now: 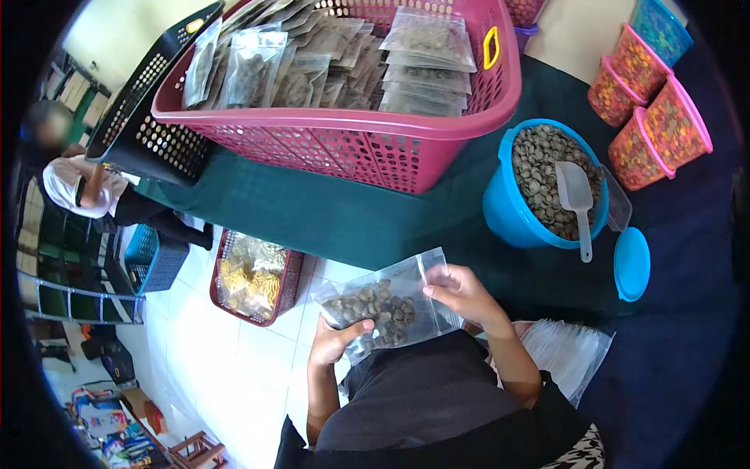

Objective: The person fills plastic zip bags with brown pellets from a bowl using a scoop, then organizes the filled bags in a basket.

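Observation:
Between my hands is a clear zip bag [383, 313], partly filled with small brown-grey disc-shaped pieces. My left hand [334, 338] grips its filled lower end, thumb on the front. At the top edge, my right hand [461, 295] pinches the plastic near the zip strip. A blue bucket [504, 205] full of the same kind of pieces stands beyond my right hand, with a white scoop [576, 195] lying on top. Ahead, a pink basket [328, 129] holds many filled zip bags [428, 47].
A blue lid [631, 264] lies beside the bucket. Flat plastic bags [558, 352] are stacked at my right. Colourful filled tubs [656, 117] stand at the far right. A black crate [160, 102] adjoins the basket. A floor basket [258, 273] holds yellow packets. Another person [94, 187] is at left.

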A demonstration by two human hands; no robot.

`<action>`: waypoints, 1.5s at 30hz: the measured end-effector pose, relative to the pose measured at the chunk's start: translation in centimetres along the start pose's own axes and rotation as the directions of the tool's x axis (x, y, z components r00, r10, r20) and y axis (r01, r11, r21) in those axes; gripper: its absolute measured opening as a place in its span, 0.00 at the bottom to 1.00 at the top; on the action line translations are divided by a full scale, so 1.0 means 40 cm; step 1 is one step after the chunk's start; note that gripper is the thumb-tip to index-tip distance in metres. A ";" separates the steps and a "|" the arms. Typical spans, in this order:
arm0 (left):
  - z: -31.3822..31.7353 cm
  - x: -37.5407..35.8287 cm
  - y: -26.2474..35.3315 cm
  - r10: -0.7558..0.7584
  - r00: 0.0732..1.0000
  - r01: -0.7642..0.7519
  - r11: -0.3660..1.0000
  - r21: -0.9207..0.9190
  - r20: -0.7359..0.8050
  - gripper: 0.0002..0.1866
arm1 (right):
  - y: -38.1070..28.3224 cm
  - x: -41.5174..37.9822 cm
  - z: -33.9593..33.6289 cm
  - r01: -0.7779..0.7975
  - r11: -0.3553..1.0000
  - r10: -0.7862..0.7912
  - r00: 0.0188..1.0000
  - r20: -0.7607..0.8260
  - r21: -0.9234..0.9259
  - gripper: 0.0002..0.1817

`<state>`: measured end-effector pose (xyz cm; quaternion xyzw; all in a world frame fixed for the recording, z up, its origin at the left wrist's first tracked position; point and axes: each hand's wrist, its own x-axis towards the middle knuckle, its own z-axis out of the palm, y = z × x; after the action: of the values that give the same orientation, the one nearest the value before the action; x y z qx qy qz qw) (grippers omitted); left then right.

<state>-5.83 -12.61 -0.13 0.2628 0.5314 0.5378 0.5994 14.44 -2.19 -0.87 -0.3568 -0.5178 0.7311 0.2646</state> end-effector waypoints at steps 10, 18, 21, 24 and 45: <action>0.017 0.008 0.025 -0.014 1.000 0.014 0.999 0.047 0.010 0.27 | 0.020 -0.003 -0.008 0.022 0.988 -0.024 1.000 0.014 0.152 0.08; 0.041 0.033 0.044 0.043 0.999 -0.044 0.997 -0.058 -0.015 0.24 | -0.015 -0.031 -0.034 0.027 0.999 -0.027 1.000 -0.017 0.021 0.10; 0.023 0.047 0.040 0.045 0.999 -0.046 0.995 -0.087 -0.014 0.25 | -0.022 -0.032 -0.049 -0.047 0.998 0.042 0.994 -0.104 -0.050 0.10; 0.000 0.052 0.059 0.110 0.989 -0.126 0.977 -0.172 -0.099 0.25 | -0.013 -0.027 -0.055 0.010 0.999 -0.006 0.992 -0.127 0.036 0.11; 0.088 0.105 -0.067 0.372 0.922 -0.308 0.871 -0.384 0.104 0.48 | -0.161 -0.052 0.013 0.635 0.727 -0.619 0.770 0.151 -0.262 0.24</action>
<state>-2.21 -8.59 -2.96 0.2843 0.3145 0.6979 0.5772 15.41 -1.99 5.84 -0.1770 -0.7185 0.5212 0.4253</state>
